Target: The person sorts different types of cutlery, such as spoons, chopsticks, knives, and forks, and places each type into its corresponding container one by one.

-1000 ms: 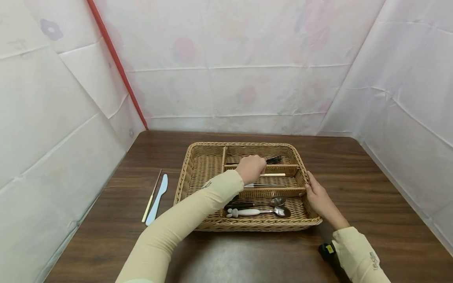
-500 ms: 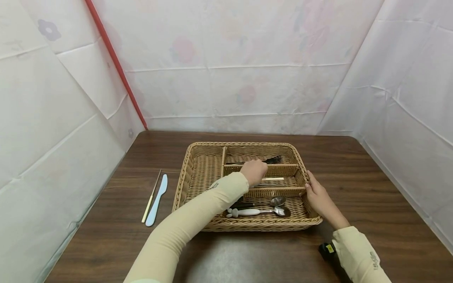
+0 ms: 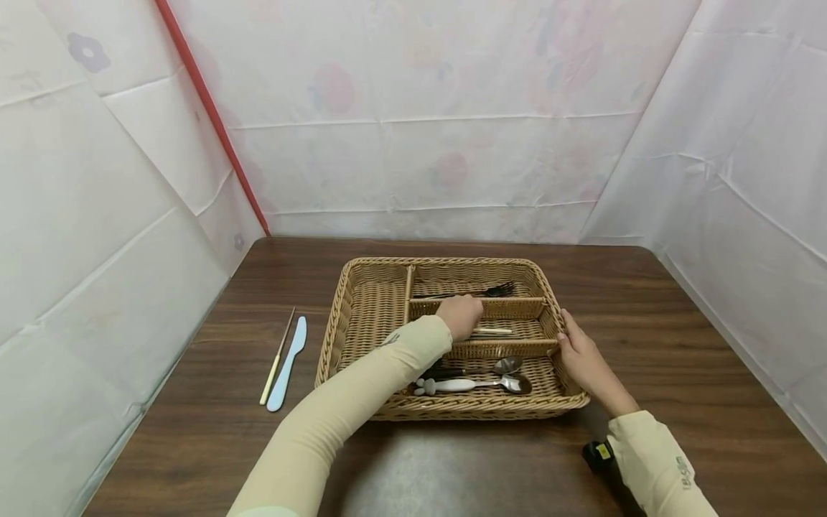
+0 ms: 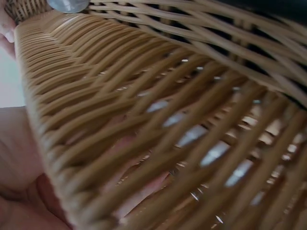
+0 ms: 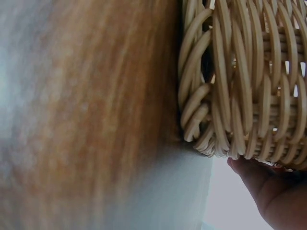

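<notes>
A divided wicker basket (image 3: 549,411) sits mid-table, holding cutlery. My left hand (image 3: 460,317) is down in its middle compartment, fingers curled around a pale-handled chopstick (image 3: 494,332) that lies almost level beside a thin grey stick. Its fingertips are hidden behind the knuckles in the head view. Through the woven divider (image 4: 115,81), the left wrist view shows part of this hand. My right hand (image 3: 581,362) grips the basket's right side wall, thumb inside and fingers outside. In the right wrist view, part of that hand (image 5: 283,196) rests against the weave.
Black forks (image 3: 499,290) lie in the back compartment. Spoons (image 3: 513,385), one with a white animal-shaped handle, are in the front one. Left of the basket, a light-blue knife (image 3: 287,366) and another chopstick (image 3: 278,359) lie on the table. Cloth walls surround the table.
My left hand has moved slightly nearer and lower, bringing the chopstick down beside the thin grey stick in the middle compartment. The right hand keeps its hold on the basket.
</notes>
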A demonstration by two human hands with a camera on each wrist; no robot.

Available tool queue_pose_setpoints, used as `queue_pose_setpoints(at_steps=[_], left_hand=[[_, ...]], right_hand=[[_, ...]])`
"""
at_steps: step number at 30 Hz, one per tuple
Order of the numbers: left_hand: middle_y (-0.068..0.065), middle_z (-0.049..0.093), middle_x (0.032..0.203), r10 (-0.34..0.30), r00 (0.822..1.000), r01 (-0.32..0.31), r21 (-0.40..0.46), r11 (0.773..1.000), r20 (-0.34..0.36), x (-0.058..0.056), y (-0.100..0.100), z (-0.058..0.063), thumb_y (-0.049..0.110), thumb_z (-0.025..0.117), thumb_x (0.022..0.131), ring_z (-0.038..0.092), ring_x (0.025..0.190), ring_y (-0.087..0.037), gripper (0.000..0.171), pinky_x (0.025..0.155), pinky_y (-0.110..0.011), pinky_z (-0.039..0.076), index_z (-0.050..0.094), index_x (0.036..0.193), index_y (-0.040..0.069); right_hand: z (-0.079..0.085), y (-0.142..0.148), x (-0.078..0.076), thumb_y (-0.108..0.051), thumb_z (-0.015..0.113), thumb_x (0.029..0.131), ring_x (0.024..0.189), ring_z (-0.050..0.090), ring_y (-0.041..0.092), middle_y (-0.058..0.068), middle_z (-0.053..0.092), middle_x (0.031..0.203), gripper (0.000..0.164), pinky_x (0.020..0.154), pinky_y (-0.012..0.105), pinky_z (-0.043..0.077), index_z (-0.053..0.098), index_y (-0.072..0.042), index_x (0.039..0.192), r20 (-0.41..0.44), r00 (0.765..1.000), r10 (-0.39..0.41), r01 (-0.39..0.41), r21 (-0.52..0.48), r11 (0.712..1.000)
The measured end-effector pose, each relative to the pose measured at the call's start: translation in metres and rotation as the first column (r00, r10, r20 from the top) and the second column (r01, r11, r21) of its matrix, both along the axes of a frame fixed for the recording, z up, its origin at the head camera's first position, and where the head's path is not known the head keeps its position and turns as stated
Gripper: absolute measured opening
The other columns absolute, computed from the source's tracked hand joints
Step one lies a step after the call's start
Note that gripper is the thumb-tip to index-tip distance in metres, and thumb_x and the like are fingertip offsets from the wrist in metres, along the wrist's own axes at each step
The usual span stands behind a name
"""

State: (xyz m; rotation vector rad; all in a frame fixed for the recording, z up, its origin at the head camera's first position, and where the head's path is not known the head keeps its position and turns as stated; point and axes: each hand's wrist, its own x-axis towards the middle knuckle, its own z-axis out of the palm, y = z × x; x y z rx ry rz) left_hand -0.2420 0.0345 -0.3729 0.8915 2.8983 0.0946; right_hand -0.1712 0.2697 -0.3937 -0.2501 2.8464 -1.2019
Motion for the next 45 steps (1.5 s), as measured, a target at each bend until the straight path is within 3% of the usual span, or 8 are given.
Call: queue_pose_setpoints(at_steps=[11, 16, 22, 32, 35, 40, 42, 45], left_hand=[[0.000, 0.062, 0.082, -0.024, 1.000, 0.023, -0.081, 0.996, -0.010, 0.001, -0.003, -0.003, 0.008, 0.058, 0.095, 0.049, 0.062, -0.009, 0.019, 0.055, -0.024, 0.040, 0.059, 0.077, 0.014], [0.000, 0.061, 0.075, -0.017, 1.000, 0.017, -0.088, 0.996, 0.003, 0.001, -0.002, -0.003, 0.008, 0.056, 0.095, 0.047, 0.056, -0.008, 0.020, 0.052, -0.023, 0.039, 0.059, 0.077, 0.014], [0.002, 0.048, 0.062, -0.007, 0.999, 0.009, -0.048, 0.999, 0.036, 0.001, -0.002, -0.003, 0.006, 0.055, 0.095, 0.034, 0.050, -0.008, 0.028, 0.050, -0.024, 0.034, 0.050, 0.069, 0.014], [0.001, 0.062, 0.075, -0.001, 0.998, 0.002, -0.020, 1.000, 0.058, 0.000, -0.003, -0.003, 0.005, 0.057, 0.094, 0.039, 0.054, -0.007, 0.023, 0.053, -0.024, 0.034, 0.060, 0.073, 0.013], [0.000, 0.062, 0.075, -0.004, 0.998, 0.003, 0.004, 1.000, 0.065, 0.002, -0.004, 0.002, 0.004, 0.057, 0.094, 0.040, 0.057, -0.007, 0.019, 0.054, -0.024, 0.035, 0.065, 0.078, 0.011], [-0.002, 0.068, 0.092, -0.039, 0.998, 0.034, 0.112, 0.993, 0.043, 0.007, -0.016, 0.020, -0.007, 0.056, 0.090, 0.059, 0.076, -0.011, 0.021, 0.067, -0.023, 0.049, 0.072, 0.095, 0.007], [-0.002, 0.070, 0.100, -0.038, 0.999, 0.033, 0.168, 0.985, 0.025, 0.008, -0.027, 0.029, -0.012, 0.056, 0.087, 0.064, 0.087, -0.014, 0.028, 0.075, -0.026, 0.052, 0.073, 0.099, 0.007], [-0.006, 0.071, 0.099, -0.001, 1.000, -0.005, 0.243, 0.970, 0.025, 0.010, -0.051, 0.044, -0.012, 0.054, 0.086, 0.066, 0.087, -0.019, 0.028, 0.075, -0.029, 0.053, 0.074, 0.096, 0.005]], right_hand=[[-0.001, 0.001, -0.001, -0.010, 0.029, 0.104, 0.135, 0.013, 0.052, 0.036, 0.009, 0.149, 0.055, 0.105, 0.062, 0.016, 0.002, 0.007, 0.148, -0.005, 1.000, -0.009, 0.009, 0.022, 1.000], [-0.002, 0.001, -0.002, -0.009, 0.029, 0.104, 0.135, 0.013, 0.052, 0.036, 0.009, 0.149, 0.055, 0.105, 0.062, 0.016, 0.002, 0.007, 0.148, -0.005, 1.000, -0.009, 0.009, 0.019, 1.000], [-0.002, 0.001, -0.002, -0.010, 0.029, 0.104, 0.136, 0.013, 0.051, 0.035, 0.009, 0.149, 0.054, 0.106, 0.061, 0.016, 0.003, 0.007, 0.148, -0.012, 1.000, -0.008, 0.008, 0.015, 1.000], [-0.001, 0.001, -0.001, -0.011, 0.029, 0.104, 0.137, 0.012, 0.049, 0.033, 0.008, 0.151, 0.055, 0.106, 0.060, 0.015, 0.002, 0.005, 0.149, 0.006, 1.000, -0.009, 0.009, 0.004, 1.000], [-0.001, 0.001, -0.001, -0.010, 0.029, 0.104, 0.137, 0.012, 0.049, 0.033, 0.008, 0.151, 0.055, 0.106, 0.060, 0.015, 0.002, 0.005, 0.149, 0.002, 1.000, -0.008, 0.008, 0.004, 1.000], [-0.001, 0.001, 0.000, -0.011, 0.028, 0.104, 0.137, 0.012, 0.049, 0.033, 0.008, 0.151, 0.055, 0.106, 0.060, 0.015, 0.001, 0.004, 0.149, 0.008, 1.000, -0.009, 0.009, 0.001, 1.000], [-0.001, 0.001, 0.000, -0.012, 0.028, 0.104, 0.137, 0.011, 0.049, 0.033, 0.008, 0.151, 0.055, 0.106, 0.060, 0.015, 0.001, 0.004, 0.149, 0.013, 1.000, -0.009, 0.009, 0.000, 1.000], [0.000, 0.001, 0.000, -0.012, 0.028, 0.104, 0.137, 0.011, 0.049, 0.033, 0.007, 0.151, 0.055, 0.106, 0.061, 0.015, 0.001, 0.004, 0.149, 0.012, 1.000, -0.010, 0.010, 0.006, 1.000]])
